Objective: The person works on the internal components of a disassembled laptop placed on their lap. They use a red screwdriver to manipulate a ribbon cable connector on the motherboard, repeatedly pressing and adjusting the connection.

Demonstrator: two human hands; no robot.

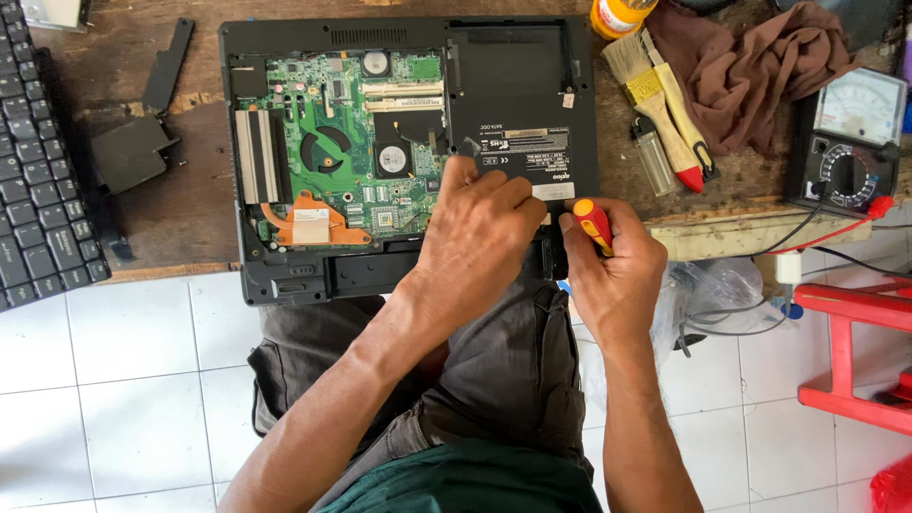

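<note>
I see my left hand [475, 228] lying flat on the open laptop [408, 152], fingers [508, 195] spread and pressing on the black drive cover at the laptop's 4 o'clock corner. My right hand [613, 271], just beside it at 3 o'clock, has its fingers wrapped tight around a screwdriver [594, 223] with a red and yellow handle; its tip is hidden behind the hands, so I cannot tell what it touches. The laptop lies bottom-up on the wooden bench [190, 209], its green board [351, 142] and fan exposed on the 9 o'clock half. A keyboard [43, 199] lies well apart at 9 o'clock. At 2 o'clock of the hands lie a brush [655, 104], a lighter [654, 161] and a brown rag [750, 66]; a multimeter [850, 142] sits further out at 3 o'clock.
</note>
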